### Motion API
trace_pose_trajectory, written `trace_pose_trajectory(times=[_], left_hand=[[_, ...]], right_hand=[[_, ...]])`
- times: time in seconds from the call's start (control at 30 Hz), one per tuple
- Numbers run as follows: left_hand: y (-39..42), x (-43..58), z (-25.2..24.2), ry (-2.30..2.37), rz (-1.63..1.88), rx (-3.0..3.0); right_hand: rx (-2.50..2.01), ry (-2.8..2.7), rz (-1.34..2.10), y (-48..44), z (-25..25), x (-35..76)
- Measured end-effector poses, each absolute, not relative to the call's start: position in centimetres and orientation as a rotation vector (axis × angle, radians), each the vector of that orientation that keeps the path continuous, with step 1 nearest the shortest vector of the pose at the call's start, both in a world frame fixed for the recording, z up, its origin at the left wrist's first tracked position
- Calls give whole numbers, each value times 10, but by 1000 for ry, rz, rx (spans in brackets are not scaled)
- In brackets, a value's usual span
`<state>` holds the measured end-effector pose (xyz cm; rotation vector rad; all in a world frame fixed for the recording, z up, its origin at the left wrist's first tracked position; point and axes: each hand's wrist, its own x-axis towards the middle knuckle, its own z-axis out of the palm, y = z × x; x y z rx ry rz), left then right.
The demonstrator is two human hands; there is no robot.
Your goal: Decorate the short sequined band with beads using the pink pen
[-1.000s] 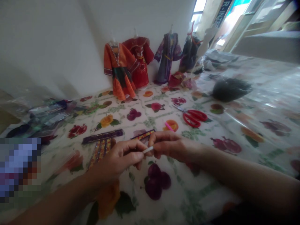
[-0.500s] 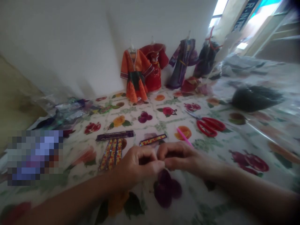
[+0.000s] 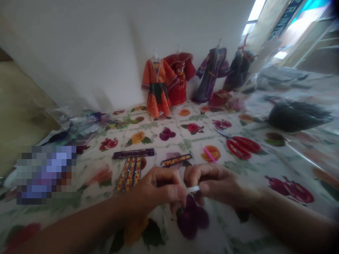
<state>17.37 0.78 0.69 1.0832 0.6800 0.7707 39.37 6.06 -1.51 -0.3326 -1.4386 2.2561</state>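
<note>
Between my two hands is a small white strip (image 3: 193,189), its exact kind unclear. My left hand (image 3: 165,187) pinches its left end between thumb and fingers. The thumb and fingers of my right hand (image 3: 215,181) grip its right end. Just beyond the hands lies a short patterned strip (image 3: 176,161), yellow and red with a dark border. Several similar strips (image 3: 129,173) lie by my left forearm, below a dark purple strip (image 3: 134,153). A thin pink stick (image 3: 209,154) rests beyond my right hand.
Red-handled scissors (image 3: 242,145) lie to the right. Small doll-sized dresses stand against the wall, an orange one (image 3: 158,86) in front. A dark plastic-wrapped bundle (image 3: 296,115) sits at the right, clear plastic bags (image 3: 79,121) at the left. A fruit-print cloth (image 3: 87,211) covers the table.
My hands have drawn slightly apart, and the white strip now shows between them. The whole view has shifted a little, so things appear farther right.
</note>
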Motion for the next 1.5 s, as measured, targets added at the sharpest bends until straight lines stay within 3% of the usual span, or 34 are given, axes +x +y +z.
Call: trace_pose_trajectory(times=[0.47, 0.67, 1.03, 1.5], left_hand=[[15, 176, 16, 996, 619, 1256], [14, 171, 7, 895, 823, 1212], [20, 166, 14, 1002, 522, 1339], [21, 167, 13, 1059, 528, 1441]], right_hand=[[-521, -1545, 2200, 66, -13, 388], [-517, -1483, 2193, 63, -5, 389], [-464, -1612, 2135, 68, -12, 389], [-551, -1713, 2056, 64, -11, 387]])
